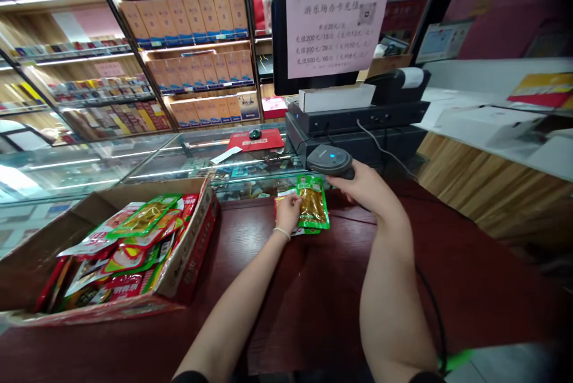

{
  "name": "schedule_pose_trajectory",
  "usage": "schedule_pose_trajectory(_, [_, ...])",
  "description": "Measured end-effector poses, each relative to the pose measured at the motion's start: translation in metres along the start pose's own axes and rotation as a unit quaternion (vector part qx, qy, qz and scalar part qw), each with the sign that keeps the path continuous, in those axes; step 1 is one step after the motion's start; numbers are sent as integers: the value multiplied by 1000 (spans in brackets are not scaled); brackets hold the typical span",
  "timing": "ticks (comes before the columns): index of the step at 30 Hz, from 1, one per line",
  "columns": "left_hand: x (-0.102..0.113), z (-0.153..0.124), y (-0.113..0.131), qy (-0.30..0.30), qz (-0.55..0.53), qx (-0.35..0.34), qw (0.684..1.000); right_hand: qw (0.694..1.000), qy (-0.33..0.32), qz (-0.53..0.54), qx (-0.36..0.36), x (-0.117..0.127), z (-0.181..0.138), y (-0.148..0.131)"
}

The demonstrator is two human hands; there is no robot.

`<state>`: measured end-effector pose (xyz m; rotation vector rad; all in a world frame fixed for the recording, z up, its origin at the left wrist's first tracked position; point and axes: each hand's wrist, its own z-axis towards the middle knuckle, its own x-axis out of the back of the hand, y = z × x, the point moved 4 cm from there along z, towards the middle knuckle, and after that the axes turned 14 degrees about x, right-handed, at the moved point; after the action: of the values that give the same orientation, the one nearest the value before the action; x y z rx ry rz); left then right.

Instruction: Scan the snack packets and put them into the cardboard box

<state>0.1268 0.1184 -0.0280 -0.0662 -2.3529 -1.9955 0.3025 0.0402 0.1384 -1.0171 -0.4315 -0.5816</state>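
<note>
In my right hand is a dark barcode scanner with a small blue light, held above the counter. My left hand has its fingers curled at the left edge of a green-bordered snack packet, which has a clear front showing brown food. More packets lie partly under it, mostly hidden by the hand and the top packet. To the left stands an open cardboard box filled with several red, green and white snack packets.
The dark red wooden counter meets a glass display case. Behind the scanner are a black cash drawer unit, a receipt printer and a monitor with a pink paper sign. A mouse sits on a red mat.
</note>
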Motion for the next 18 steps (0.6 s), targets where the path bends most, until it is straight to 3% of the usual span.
schedule_pose_trajectory(5, [-5, -23, 14, -33, 59, -37, 997, 1000, -4, 14, 11, -2, 3, -1])
schedule_pose_trajectory(9, [33, -62, 59, -78, 91, -147, 982, 1000, -15, -12, 10, -12, 7, -12])
schedule_pose_trajectory(13, [113, -107, 116, -37, 208, -207, 955, 998, 6, 8, 67, -32, 14, -40])
schedule_pose_trajectory(15, [165, -126, 139, 17, 267, -224, 937, 995, -3, 25, 94, -51, 19, -58])
schedule_pose_trajectory(18, [248, -139, 156, 145, 375, -200, 894, 991, -30, 44, 126, -87, 26, -89])
